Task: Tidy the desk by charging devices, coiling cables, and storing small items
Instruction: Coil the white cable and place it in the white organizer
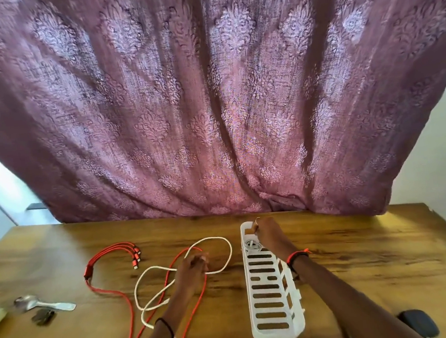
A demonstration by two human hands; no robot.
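On the wooden desk [356, 251] in front of the purple curtain, the white slotted basket [275, 336] lies lengthwise to the right of centre. It looks like light, stiff plastic that would slide or tip if nudged, so it is best held by a rim. The right hand [268, 234] is at its far end, fingers bent down and apparently pinching that rim. The red cable [86, 271] sprawls across the left half, braided and limp, with a fan of small plugs at one end. It crosses the thinner white cable [214, 238], which loops beside the basket. Both would flop and snag, so I'd take them near a plug and wind from there. The left hand [193, 267] is on their crossing, too blurred to tell its grip. A small coiled cable [252, 245] already sits in the basket.
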